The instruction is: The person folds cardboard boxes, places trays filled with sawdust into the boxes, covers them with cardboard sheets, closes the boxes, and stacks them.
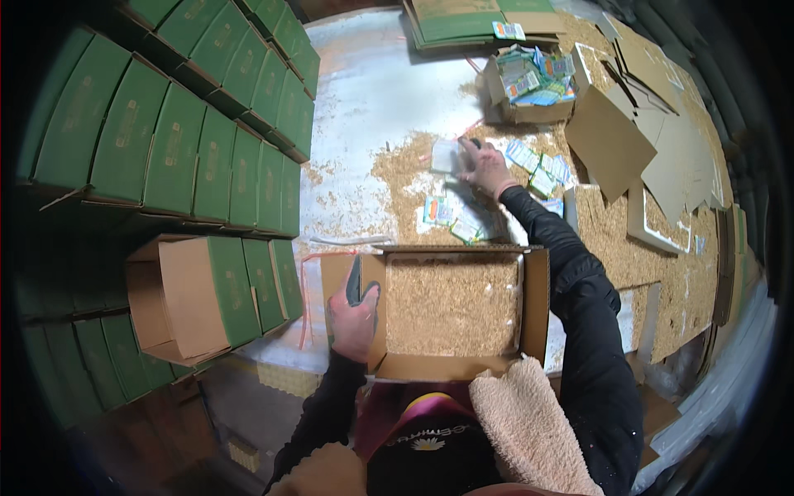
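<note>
While the left hand (353, 321) overlies the carton's left flap (338, 269), its grip is unclear.

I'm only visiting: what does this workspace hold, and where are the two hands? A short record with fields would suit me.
Left hand: at the left flap of the open cardboard box
Right hand: fingertips at a pale item; grip unclear
Inside open box: brown, flaky surface visible
Small carton: heaped with colourful packets
Green boxes: rows stacked at left
Brown cardboard sheet: right side
</note>
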Demonstrator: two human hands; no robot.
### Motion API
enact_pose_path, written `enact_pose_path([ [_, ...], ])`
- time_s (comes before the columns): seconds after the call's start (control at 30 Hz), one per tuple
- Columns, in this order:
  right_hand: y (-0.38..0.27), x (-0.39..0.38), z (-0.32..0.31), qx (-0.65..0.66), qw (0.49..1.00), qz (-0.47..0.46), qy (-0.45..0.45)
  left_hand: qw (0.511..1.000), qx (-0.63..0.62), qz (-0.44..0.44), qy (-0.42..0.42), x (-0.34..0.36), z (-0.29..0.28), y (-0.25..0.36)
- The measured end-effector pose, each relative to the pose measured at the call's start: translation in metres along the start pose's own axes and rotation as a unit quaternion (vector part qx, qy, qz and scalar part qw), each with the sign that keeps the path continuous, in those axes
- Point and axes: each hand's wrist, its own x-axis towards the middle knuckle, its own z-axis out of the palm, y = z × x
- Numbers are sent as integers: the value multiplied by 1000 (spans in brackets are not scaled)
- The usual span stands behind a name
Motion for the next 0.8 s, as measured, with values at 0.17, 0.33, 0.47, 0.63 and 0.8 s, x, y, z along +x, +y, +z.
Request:
enact_pose_path([
  [0.17, 10, 32, 40, -64, 986, -127, 86, 998, -32, 48, 15, 17, 9, -11],
  [0.33, -12, -38, -95, 131, 951, -211, 181, 998, 8, 47, 36, 11, 11, 9],
  [0.47, -80, -159, -162, 44, 886, -448, 114, 997, -2, 81, 8, 20, 13, 7],
  [0.63, -24, -159, -144, -6, 922, -354, 156, 993, 8, 107, 54, -3, 1, 3],
  [0.8, 200, -94, -203, -343, 873, 310, 153, 994, -11, 109, 25, 0, 13, 6],
])
